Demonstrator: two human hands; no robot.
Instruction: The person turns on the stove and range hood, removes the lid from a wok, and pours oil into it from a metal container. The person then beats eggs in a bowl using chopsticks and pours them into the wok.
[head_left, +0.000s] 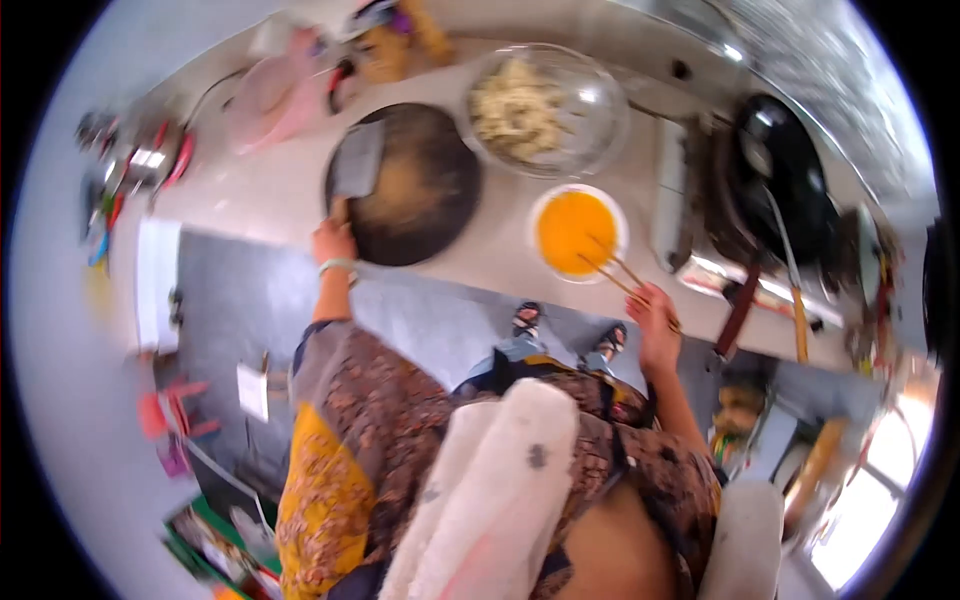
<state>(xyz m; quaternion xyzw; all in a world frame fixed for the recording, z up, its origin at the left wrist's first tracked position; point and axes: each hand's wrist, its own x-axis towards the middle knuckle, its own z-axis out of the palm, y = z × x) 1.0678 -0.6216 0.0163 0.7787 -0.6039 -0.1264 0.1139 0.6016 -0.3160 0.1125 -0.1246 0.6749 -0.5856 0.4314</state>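
My left hand [335,240] is closed around the handle of a cleaver [359,160], whose broad blade lies on the left part of a round dark board [420,190]. In my right hand [655,315] is a pair of chopsticks [618,277], their tips in the orange-yellow liquid of a white bowl [624,232]. Behind that bowl stands a large clear glass bowl [600,110] holding pale cut pieces [515,108], mostly on its left side.
On the right, a black wok [785,180] with a ladle [785,240] sits on a stove [672,190]. A pink basket [265,105] and metal pots [150,160] stand at the left. The counter's front edge [470,285] runs before my body.
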